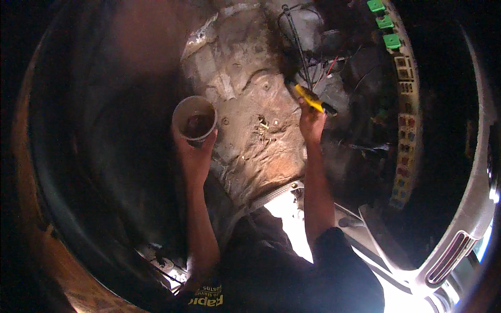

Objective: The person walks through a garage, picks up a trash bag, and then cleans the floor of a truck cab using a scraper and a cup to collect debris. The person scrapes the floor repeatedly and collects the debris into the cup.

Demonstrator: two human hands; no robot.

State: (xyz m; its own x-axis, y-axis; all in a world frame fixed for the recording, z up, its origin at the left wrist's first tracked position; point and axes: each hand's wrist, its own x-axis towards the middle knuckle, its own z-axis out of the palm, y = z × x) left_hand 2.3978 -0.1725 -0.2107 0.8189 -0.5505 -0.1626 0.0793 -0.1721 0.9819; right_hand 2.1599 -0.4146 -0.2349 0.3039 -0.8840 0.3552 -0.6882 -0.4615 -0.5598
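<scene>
My left hand (pixel 194 159) is wrapped round a round, open-topped plastic cup (pixel 180 122), its mouth tilted toward me. Something small and dim shows at its bottom, too dark to name. My right hand (pixel 312 124) grips a yellow-and-black hand tool (pixel 309 98) whose exact kind I cannot make out. Between the two hands lies a bare, dirty metal car floor (pixel 250 107), brown and dented. Small loose bits of debris (pixel 265 125) are scattered on its middle. Both hands appear to be above the floor.
Loose cables (pixel 297 41) and thin wires run at the far right of the floor. Along the right side stands a fuse panel (pixel 406 125) with green connectors (pixel 384 22). A door sill (pixel 276 195) crosses nearer to me. A grey trim piece with a vent (pixel 450 255) is at the lower right.
</scene>
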